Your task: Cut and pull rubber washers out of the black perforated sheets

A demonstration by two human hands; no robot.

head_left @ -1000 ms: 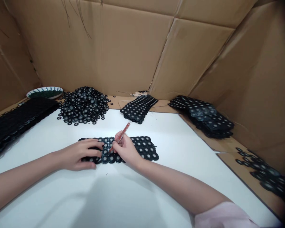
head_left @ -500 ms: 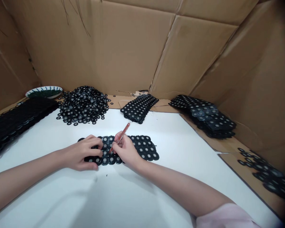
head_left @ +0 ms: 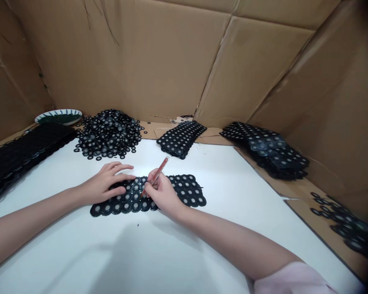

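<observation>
A black sheet of round discs with pale centres (head_left: pixel 184 192) lies flat on the white table top (head_left: pixel 159 253) in front of me. My left hand (head_left: pixel 106 181) rests on the sheet's left part, fingers spread and pressing down on it. My right hand (head_left: pixel 162 194) grips a thin red-brown pen-like tool (head_left: pixel 155 176), whose tip points down at the discs in the sheet's middle. The sheet's lower left corner shows bare beside my left hand.
A heap of loose black discs (head_left: pixel 108 134) lies at the back left, next to a patterned bowl (head_left: pixel 59 116). Stacks of disc sheets sit at the back centre (head_left: pixel 181 139), right (head_left: pixel 266 149) and far left (head_left: pixel 21 151). Cardboard walls (head_left: pixel 171 61) enclose the table.
My left hand has lifted off the sheet's left end and moved up and back, fingers now spread; the sheet's lower left corner is uncovered. The right hand and tool stay put.
</observation>
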